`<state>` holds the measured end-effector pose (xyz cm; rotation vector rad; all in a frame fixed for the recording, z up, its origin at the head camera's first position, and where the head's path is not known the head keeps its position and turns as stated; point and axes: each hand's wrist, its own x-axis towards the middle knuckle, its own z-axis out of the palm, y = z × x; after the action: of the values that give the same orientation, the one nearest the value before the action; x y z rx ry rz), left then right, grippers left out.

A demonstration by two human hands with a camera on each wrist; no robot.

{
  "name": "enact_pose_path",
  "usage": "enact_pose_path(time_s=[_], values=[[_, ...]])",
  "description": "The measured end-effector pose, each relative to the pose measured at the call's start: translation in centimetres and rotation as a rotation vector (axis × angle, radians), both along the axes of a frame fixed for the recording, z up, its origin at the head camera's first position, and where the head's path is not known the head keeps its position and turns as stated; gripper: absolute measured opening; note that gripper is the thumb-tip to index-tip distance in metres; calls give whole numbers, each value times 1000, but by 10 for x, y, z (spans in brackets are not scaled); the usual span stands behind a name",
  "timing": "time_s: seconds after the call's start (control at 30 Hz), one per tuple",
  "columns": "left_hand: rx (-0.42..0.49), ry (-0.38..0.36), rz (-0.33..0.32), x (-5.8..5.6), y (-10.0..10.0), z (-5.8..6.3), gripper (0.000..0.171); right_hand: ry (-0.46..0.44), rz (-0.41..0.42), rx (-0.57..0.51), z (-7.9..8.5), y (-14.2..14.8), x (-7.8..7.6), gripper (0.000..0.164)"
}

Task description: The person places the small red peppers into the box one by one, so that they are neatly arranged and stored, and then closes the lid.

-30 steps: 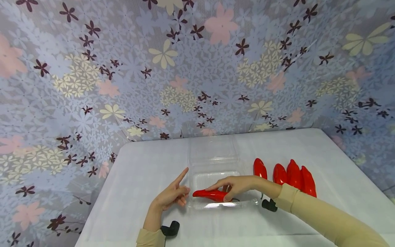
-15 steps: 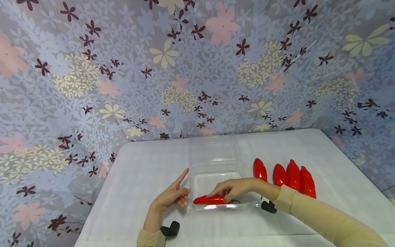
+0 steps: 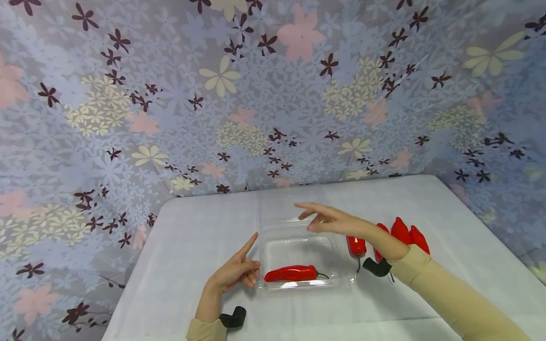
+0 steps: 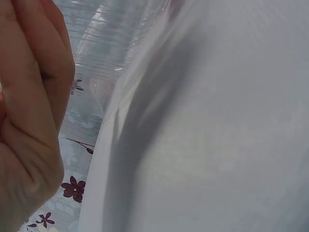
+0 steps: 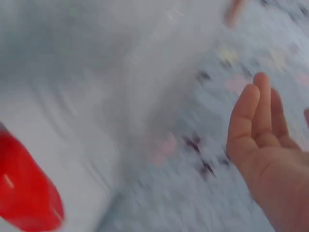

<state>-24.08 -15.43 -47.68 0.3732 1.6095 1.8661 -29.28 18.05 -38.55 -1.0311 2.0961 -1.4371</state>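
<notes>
A clear plastic clamshell box lies opened out on the table, its lid folded to the back. One red chili pepper lies crosswise along its front side, stem to the right. My left hand is at the box's left edge, index finger straight, thumb at the rim, other fingers loosely bent. Above the hinge area hangs my right hand, empty, fingers extended. Under and beside the right forearm lie another red pepper and several more peppers, partly hidden.
A white cloth covers the table, with flowered fabric behind it. Black wrist cameras sit at the left wrist and the right wrist.
My right hand lowered the pepper to the box's front side, let go of it, and rose back and away. The left hand has stayed at the box's left edge.
</notes>
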Motion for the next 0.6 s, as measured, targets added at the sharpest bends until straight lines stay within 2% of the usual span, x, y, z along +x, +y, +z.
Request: enact_pose_path(time_s=[0.07,0.17,0.33,0.47,0.6], values=[[-6,4,5,-1,1,1,84,34,-92,-62,13,15,-6,65],[-18,9,11,-1,2,1,83,49,-251,-112,22,38,-11,71],[-30,12,16,3,-5,1,83,-14,-475,-94,14,68,-8,78],[-13,22,27,5,-10,1,84,-64,-589,63,-6,81,-2,83],[-11,24,28,5,-12,1,84,18,-680,333,-26,86,4,89]])
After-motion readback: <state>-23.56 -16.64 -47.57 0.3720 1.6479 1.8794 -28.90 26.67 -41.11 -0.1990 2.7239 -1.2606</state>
